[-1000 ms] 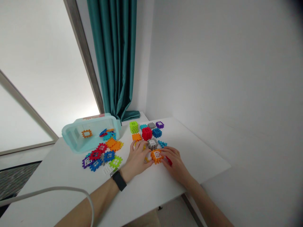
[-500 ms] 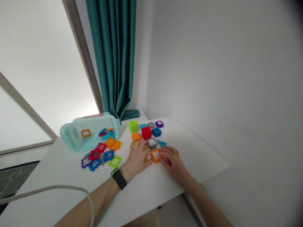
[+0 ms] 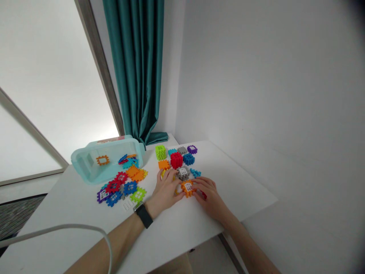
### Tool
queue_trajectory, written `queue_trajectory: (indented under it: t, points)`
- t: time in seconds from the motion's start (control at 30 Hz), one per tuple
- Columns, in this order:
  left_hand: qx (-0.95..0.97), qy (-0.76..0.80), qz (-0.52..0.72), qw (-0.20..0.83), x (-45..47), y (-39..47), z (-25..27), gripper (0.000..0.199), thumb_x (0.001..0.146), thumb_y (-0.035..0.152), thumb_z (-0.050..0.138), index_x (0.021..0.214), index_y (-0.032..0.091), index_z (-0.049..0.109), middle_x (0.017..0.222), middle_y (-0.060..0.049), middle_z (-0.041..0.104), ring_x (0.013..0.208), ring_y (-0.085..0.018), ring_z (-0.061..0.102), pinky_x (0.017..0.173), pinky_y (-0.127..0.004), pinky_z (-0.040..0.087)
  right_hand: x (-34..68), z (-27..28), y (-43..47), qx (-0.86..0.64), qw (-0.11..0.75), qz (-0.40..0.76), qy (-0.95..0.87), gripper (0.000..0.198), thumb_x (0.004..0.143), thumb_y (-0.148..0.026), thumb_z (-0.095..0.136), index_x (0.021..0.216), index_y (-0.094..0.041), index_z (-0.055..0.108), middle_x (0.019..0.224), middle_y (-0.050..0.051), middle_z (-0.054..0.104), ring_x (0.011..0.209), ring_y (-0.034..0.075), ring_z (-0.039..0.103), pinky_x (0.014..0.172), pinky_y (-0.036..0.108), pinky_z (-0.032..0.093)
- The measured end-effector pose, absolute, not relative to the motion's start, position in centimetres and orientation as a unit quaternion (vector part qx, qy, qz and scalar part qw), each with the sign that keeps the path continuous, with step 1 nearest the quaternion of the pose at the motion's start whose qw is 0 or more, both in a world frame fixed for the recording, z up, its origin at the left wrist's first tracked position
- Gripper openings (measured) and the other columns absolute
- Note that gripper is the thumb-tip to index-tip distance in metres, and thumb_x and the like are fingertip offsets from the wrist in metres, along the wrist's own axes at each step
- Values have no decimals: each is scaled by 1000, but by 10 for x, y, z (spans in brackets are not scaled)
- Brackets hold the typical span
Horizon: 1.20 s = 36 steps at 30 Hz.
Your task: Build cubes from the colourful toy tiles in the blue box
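Note:
Between my two hands is an orange notched building tile [image 3: 187,188] with a white window insert, lying on or just above the table. My left hand [image 3: 165,191], with a dark watch on its wrist, has its thumb and index finger at the tile's left edge. Its other fingers reach over a yellow piece [image 3: 163,173], mostly hidden. The fingers and thumb of my right hand [image 3: 209,195] close on the tile's right edge. A red piece [image 3: 203,195] shows partly under that hand. Just beyond the orange tile lies a grey tile [image 3: 183,173] with a white window, near small light-blue pieces [image 3: 195,173].
Farther back stand a red block [image 3: 176,160], a green block [image 3: 161,152], blue tiles [image 3: 188,159] and a purple tile [image 3: 192,149]. Loose tiles [image 3: 114,186] lie left, before a pale-blue bin [image 3: 85,173] holding several pieces. A cable [image 3: 71,226] crosses the lower left.
Both hands stay almost where they were at the orange tile. The view has shifted very slightly; nothing else has visibly moved.

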<state>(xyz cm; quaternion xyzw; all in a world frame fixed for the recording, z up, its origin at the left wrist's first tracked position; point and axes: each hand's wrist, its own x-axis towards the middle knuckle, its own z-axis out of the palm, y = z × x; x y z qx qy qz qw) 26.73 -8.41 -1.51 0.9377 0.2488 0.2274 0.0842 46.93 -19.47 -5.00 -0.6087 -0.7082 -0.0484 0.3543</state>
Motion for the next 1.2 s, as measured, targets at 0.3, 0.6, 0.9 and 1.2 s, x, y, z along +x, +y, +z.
queue_trajectory:
  t: [0.3, 0.6, 0.9, 1.2]
  points:
    - [938, 244, 230, 81, 267, -84, -15, 24, 84, 40, 70, 101, 24, 68, 135, -10, 53, 135, -32, 40, 117, -61, 17, 470, -52, -194, -615, 352, -46, -704, 24, 87, -18, 62, 108, -28, 71, 119, 8, 71, 119, 28, 58, 102, 52, 44]
    - [939, 239, 238, 75, 264, -84, -14, 28, 83, 43, 70, 105, 25, 67, 137, -10, 52, 136, -32, 39, 117, -61, 17, 469, -50, -196, -619, 356, -56, -698, 23, 88, -20, 61, 107, -27, 70, 124, 10, 66, 118, 29, 57, 100, 52, 44]
    - [936, 242, 251, 54, 244, -85, 3, 23, 89, 39, 62, 109, 26, 65, 136, -8, 54, 133, -30, 42, 118, -59, 17, 451, -35, -200, -570, 364, -104, -729, 36, 88, -12, 54, 119, -28, 62, 130, 9, 62, 121, 27, 56, 104, 51, 43]
    - [917, 306, 255, 14, 173, -65, 27, 20, 89, 31, 59, 106, 24, 65, 123, -9, 61, 121, -30, 50, 110, -54, 31, 398, -11, -170, -527, 380, -96, -754, 26, 91, -14, 52, 109, -26, 65, 123, 9, 65, 120, 26, 56, 106, 51, 42]
